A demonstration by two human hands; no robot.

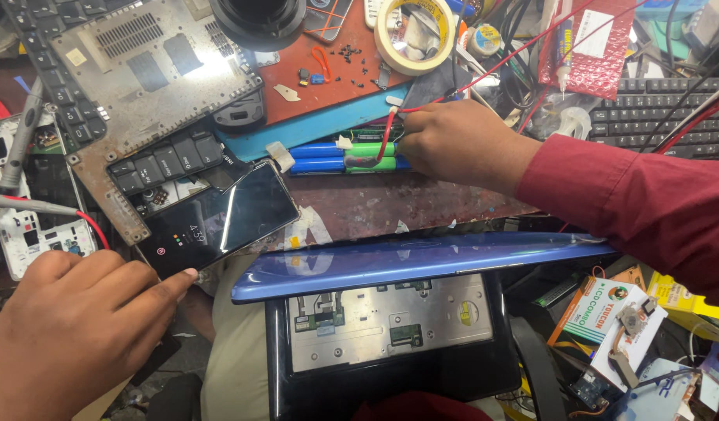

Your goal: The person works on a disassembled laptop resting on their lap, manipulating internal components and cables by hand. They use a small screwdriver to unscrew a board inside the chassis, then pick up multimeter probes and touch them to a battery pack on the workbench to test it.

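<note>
My right hand (461, 144) reaches in from the right in a dark red sleeve and pinches a red wire (386, 139) over a row of blue and green battery cells (340, 156) on the bench. My left hand (71, 327) is low at the left, its fingers curled, one fingertip touching the corner of a black smartphone (223, 218) with a lit screen. A blue laptop lid (422, 261) lies across the front, above an opened laptop base (390, 323) with bare metal plate.
A dusty grey laptop bottom cover (141, 70) with loose keyboard parts lies at back left. Tape roll (414, 31), small screws on an orange mat (328, 78), a black keyboard (663, 113), a red bubble pouch (597, 47), small boxes (609, 320) and tangled wires crowd the bench.
</note>
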